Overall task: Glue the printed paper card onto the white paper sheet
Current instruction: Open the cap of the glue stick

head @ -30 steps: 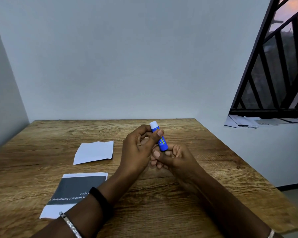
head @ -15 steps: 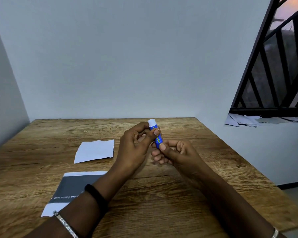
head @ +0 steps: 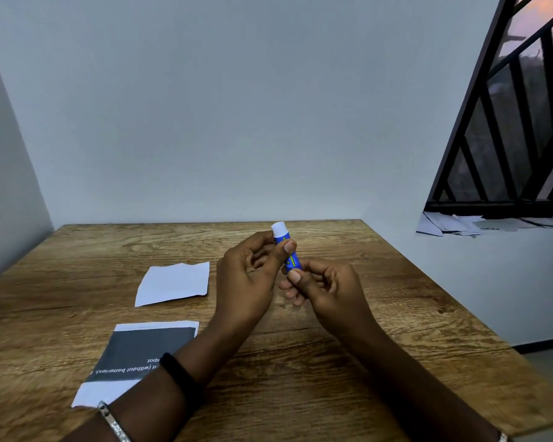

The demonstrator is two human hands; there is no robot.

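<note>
A blue glue stick (head: 288, 252) with a white cap at its top end is held above the middle of the wooden table (head: 332, 362). My left hand (head: 249, 280) pinches its upper part with thumb and fingers. My right hand (head: 324, 290) grips its lower end. A blank white paper sheet (head: 174, 283) lies flat to the left of my hands. Nearer to me, the printed paper card (head: 141, 352), dark grey with white text and white borders, lies on the table, partly covered by my left forearm.
Grey walls close the table at the back and left. The table's right edge drops to the floor. A black window grille (head: 521, 129) is at the right, with loose papers (head: 454, 224) on its sill.
Both hands with the glue stick have drifted slightly away from me. My right hand has slid up the tube, so less blue shows between the two hands.
</note>
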